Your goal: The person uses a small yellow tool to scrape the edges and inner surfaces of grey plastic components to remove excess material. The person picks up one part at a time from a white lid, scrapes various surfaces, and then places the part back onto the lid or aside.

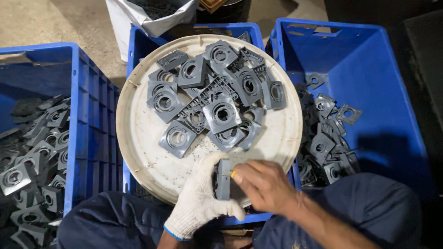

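Blue crates [92, 115] flank a round white lid [138, 138] heaped with grey plastic plates [217, 101]. At its six o'clock rim, the gloved left hand [200, 198] clasps one grey plate [224, 180] on edge, long axis toward twelve; the bare right hand [263, 184] pinches a small blade [229, 173] against its top from three o'clock.

Left hand [200, 196] in white knit glove, blue cuff; right hand [264, 184] bare; dark navy trousers [369, 207].

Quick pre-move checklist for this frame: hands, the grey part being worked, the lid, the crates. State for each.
1. Gloved left hand grips square grey plastic part on edge: ok.
2. Bare right hand holds small yellow-handled tool at the part: ok.
3. Tool edge visible: cannot tell.
4. Round white plastic lid sits across middle blue plastic crate: ok.
5. Pile of grey parts within lid rim: ok.
6. Right blue crate has room: ok.
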